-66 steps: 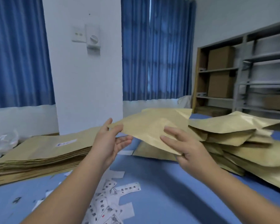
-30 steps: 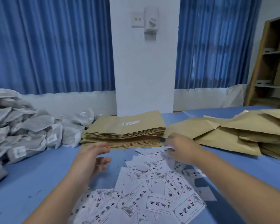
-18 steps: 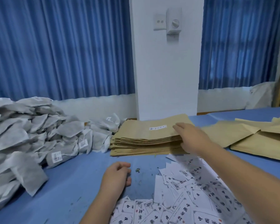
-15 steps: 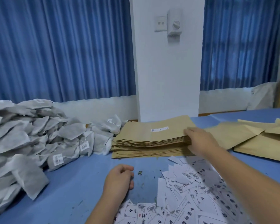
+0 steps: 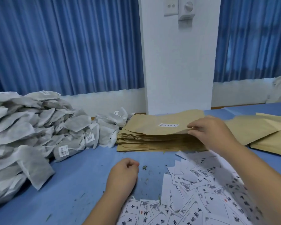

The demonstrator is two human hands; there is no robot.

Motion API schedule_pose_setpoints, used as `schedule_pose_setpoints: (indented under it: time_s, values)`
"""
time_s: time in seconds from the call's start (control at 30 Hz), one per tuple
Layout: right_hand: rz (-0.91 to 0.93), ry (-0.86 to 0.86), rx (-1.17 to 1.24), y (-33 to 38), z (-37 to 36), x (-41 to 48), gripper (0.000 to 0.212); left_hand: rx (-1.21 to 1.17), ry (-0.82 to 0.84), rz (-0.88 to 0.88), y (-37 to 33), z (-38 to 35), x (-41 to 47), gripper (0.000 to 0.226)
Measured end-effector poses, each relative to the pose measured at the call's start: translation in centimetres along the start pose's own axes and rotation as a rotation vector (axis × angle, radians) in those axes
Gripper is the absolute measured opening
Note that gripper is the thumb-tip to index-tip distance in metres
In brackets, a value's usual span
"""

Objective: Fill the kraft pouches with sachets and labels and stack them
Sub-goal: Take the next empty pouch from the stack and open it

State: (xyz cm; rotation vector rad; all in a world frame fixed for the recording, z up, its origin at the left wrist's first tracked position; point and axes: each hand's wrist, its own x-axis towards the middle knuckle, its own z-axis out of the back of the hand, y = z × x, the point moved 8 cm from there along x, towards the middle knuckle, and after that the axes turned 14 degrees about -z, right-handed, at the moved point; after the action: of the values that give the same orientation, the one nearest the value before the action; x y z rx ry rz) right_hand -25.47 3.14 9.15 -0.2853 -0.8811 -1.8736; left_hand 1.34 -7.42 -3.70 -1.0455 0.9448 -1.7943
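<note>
Obs.: right hand (image 5: 212,132) pinches the near right corner of the top pouch (image 5: 154,125), thumb over and fingers under. That corner is raised off the stack of flat kraft pouches (image 5: 152,142), and the rest of the sheet lies flat. Left hand (image 5: 123,174) rests on the blue counter (image 5: 81,166), knuckles up and fingers clenched inward, with nothing seen in it.

Task items: the pouch stack sits mid-counter against the white pillar (image 5: 177,62). The sachets (image 5: 28,132) are heaped to its left, the nearest just beside the stack. The labels (image 5: 199,190) are strewn in front of the stack and under the right forearm. Looser pouches (image 5: 258,129) lie to the right.

Risks (judgement):
- The sheets are thin and tightly stacked, so the pinch could take two pouches at once.
- Pulling by one corner could skew the stack.
- The right forearm hangs over the labels, so drawing it back may drag or scatter them.
- The sachet heap leans toward the open counter, so a knock could slide it.

Not resolved:
- The right fingertips under the corner are hidden.
- The inside of the left hand is hidden.
- I cannot tell which edge of the top pouch is its mouth.
- The print on its small white sticker (image 5: 168,125) is unreadable.
- The sachet heap and the right-hand pouches are cut off by the frame edges.
- Labels near the lower right are blurred.
</note>
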Motion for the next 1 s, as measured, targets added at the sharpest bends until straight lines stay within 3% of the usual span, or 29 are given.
schedule_pose_setpoints:
  time_s: [0.13,0.2,0.3,0.47,0.6,0.73,0.9,1.0]
  values:
    - [0.078,0.123,0.066,4.5,-0.1,-1.3,0.008,0.296,-0.013,-0.277,-3.6,0.3,-0.9,0.022]
    - [0.162,0.212,0.016,6.9,-1.2,-2.5,0.012,0.180,-0.006,-0.348,-5.6,-0.2,-1.7,0.025]
    - [0.230,0.405,0.058,9.8,-3.1,-4.5,0.014,-0.101,0.150,-0.253,-6.8,-2.6,-3.0,0.023]
    - [0.137,0.514,0.266,11.4,-3.6,-5.7,0.018,-0.365,0.376,-0.216,-7.5,-6.6,-5.0,0.063]
    - [0.124,0.626,0.322,12.0,-4.2,-6.5,0.027,-0.587,0.258,-0.154,-7.4,-7.3,-4.0,0.064]
    - [0.081,0.747,0.402,11.9,-4.8,-7.0,0.055,-0.658,0.243,-0.028,-6.4,-6.4,-3.7,0.022]
    - [0.144,0.714,0.239,11.9,-4.7,-7.1,0.030,-0.771,0.105,0.034,-6.1,-4.3,-3.0,0.026]
    - [0.198,0.736,0.048,11.7,-5.1,-7.3,0.045,-0.892,-0.003,0.093,-5.4,-2.8,-3.1,0.027]
